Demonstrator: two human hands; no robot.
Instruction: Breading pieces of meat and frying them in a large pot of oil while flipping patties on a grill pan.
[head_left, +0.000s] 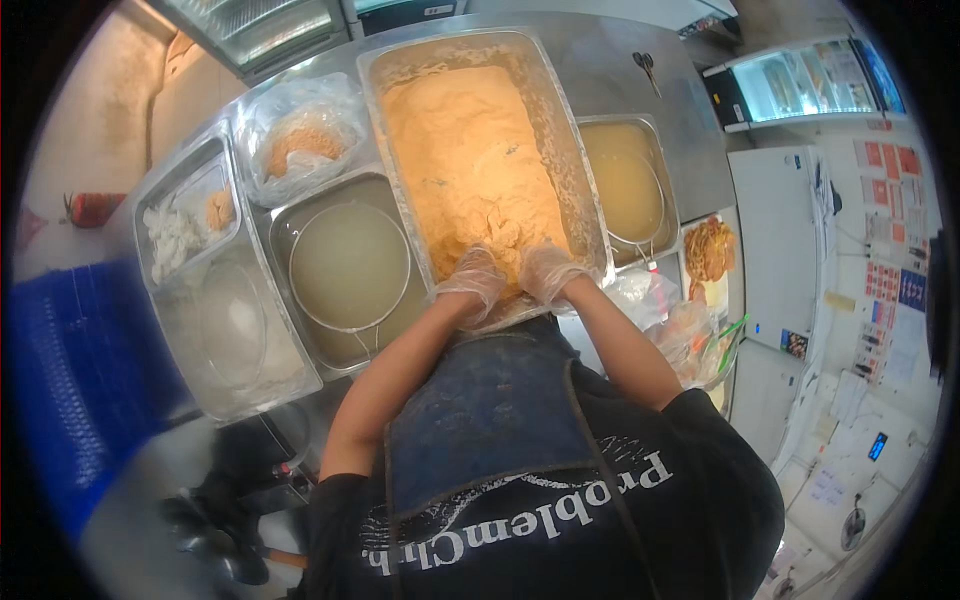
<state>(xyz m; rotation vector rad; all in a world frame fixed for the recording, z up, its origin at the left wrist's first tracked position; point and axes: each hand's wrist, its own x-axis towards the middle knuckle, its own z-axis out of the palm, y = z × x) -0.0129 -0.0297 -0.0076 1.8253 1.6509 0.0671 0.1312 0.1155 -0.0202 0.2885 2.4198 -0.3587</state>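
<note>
A long metal tray (583, 191) stands before me, holding a large bed of pale orange breading flour (480, 135). At its near end, my left hand (476, 277) and my right hand (551, 271), both in clear plastic gloves, are pushed into the flour. Note on sides: the hand at the picture's left is my left one. A clumpy, flour-coated mass (501, 225) lies just beyond and between them. The fingers are mostly buried or hidden, so whether they grip anything does not show.
Left of the tray, a wire basket (350, 266) sits in cloudy liquid, beside a bag of orange crumbs (306, 146) and a pan of white flour (247, 322). At right are another basin of liquid (621, 180), scissors (646, 71) and a tray of coated food (709, 251).
</note>
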